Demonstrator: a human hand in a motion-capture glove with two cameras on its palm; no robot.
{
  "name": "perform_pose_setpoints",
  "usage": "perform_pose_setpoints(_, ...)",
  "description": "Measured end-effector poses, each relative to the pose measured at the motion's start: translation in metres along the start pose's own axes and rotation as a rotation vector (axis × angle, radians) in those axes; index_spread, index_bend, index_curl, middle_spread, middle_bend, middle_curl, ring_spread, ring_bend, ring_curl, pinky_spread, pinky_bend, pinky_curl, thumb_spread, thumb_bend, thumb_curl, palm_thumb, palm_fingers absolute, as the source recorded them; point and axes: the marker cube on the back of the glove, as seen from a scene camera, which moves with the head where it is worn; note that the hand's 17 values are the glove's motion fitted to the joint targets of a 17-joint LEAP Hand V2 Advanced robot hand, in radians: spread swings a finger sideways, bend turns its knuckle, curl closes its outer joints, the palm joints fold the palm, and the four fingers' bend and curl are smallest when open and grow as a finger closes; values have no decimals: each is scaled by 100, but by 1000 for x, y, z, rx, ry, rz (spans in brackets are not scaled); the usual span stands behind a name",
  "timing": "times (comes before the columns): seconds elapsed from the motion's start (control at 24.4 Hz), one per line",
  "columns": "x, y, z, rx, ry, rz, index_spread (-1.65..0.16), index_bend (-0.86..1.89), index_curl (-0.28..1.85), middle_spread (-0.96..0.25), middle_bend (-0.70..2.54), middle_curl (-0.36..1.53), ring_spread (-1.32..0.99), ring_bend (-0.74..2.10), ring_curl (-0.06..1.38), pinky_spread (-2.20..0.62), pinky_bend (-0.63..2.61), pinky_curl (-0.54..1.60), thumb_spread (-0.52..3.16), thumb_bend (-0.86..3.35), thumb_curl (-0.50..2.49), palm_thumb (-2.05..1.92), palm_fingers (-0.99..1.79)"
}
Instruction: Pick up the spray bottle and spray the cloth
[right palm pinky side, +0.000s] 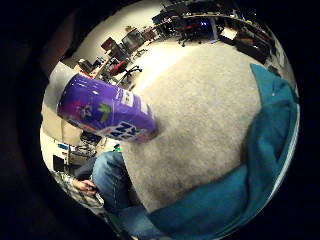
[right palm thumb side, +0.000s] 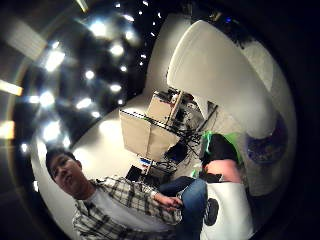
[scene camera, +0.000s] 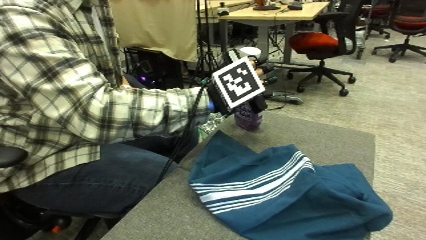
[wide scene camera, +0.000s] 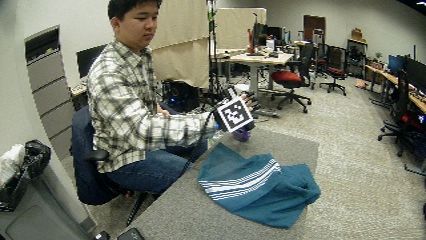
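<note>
Person in a plaid shirt sits beside the grey carpeted table (scene camera: 319, 137). Black-gloved right hand (scene camera: 256, 97) is raised above the table's far end, fingers wrapped around the purple plastic spray bottle with white top (scene camera: 248, 116), which is lifted off the table. Little-finger palm view shows the bottle's purple body (right palm pinky side: 107, 110) close to the palm, over the table. Crumpled teal cloth with white stripes (scene camera: 286, 192) lies on the table, nearer than the bottle and apart from it.
</note>
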Motion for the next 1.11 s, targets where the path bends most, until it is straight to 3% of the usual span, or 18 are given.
perform_pose_setpoints(0.25, -2, 32, -27, -110, 335, 109, -37, 26, 27, -13, 15, 42, 2, 29, 36, 18, 44, 33, 91, -13, 57, 61, 0)
perform_pose_setpoints(0.49, -45, 170, -108, -187, 770, 338, -38, 29, 30, -13, 13, 36, 6, 23, 32, 20, 44, 32, 98, -7, 51, 45, -4)
perform_pose_setpoints(0.78, -107, 350, -119, 31, 939, 589, -38, 29, 32, -12, 15, 33, 10, 20, 31, 21, 43, 31, 104, -2, 50, 44, -2)
perform_pose_setpoints(1.11, -134, 424, -107, 119, 935, 621, -38, 31, 34, -11, 17, 31, 11, 21, 30, 21, 38, 28, 108, 0, 50, 51, 6)
